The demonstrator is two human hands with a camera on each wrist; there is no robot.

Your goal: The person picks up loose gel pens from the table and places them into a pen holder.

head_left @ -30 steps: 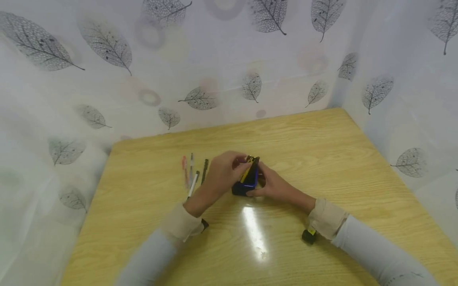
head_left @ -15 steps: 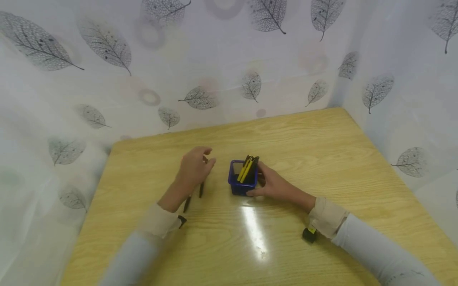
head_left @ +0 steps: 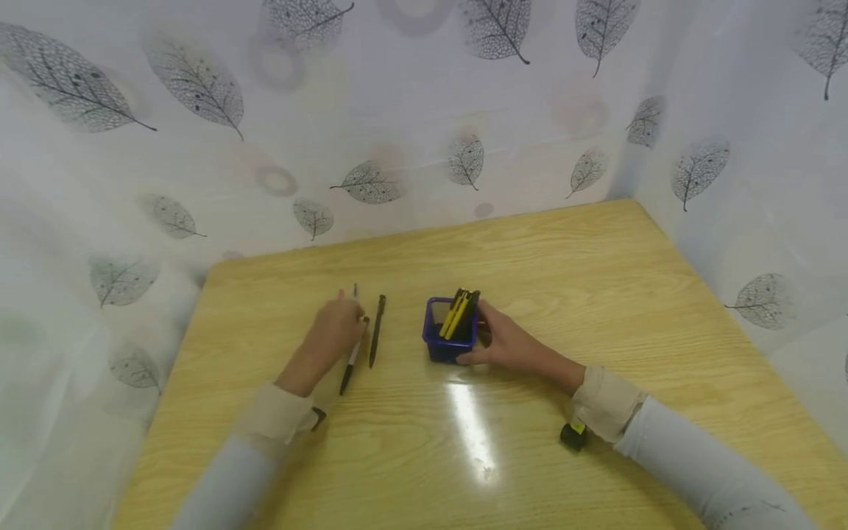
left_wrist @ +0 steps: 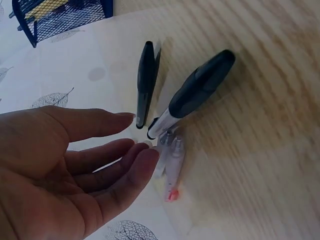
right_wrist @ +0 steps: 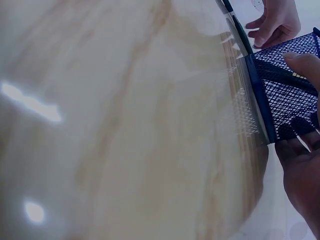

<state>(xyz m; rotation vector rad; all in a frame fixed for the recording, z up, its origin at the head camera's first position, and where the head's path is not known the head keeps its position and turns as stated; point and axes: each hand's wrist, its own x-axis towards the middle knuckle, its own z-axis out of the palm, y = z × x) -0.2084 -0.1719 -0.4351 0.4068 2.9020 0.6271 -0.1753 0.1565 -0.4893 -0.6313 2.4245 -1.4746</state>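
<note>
The left hand (head_left: 331, 335) is over the pens at the left; in the left wrist view its fingers are loosely bent and apart beside a white pen with a black grip (left_wrist: 192, 92), holding nothing visible. A black pen (head_left: 377, 331) lies to its right. Clear pens, one with a red end (left_wrist: 172, 172), lie beyond the fingertips. The right hand (head_left: 510, 342) grips a blue mesh holder (head_left: 450, 352) from the right, thumb and fingers around its sides. Yellow and black pens (head_left: 455, 315) lean inside the holder.
Both hands are over a wooden table (head_left: 530, 456). A small black and yellow object (head_left: 573, 436) is by the right cuff. Behind the table hangs a white sheet with leaf prints (head_left: 424, 103).
The left hand has left the yellow and black pens at the holder and moved left, over the loose pens. The right hand and holder stay in place.
</note>
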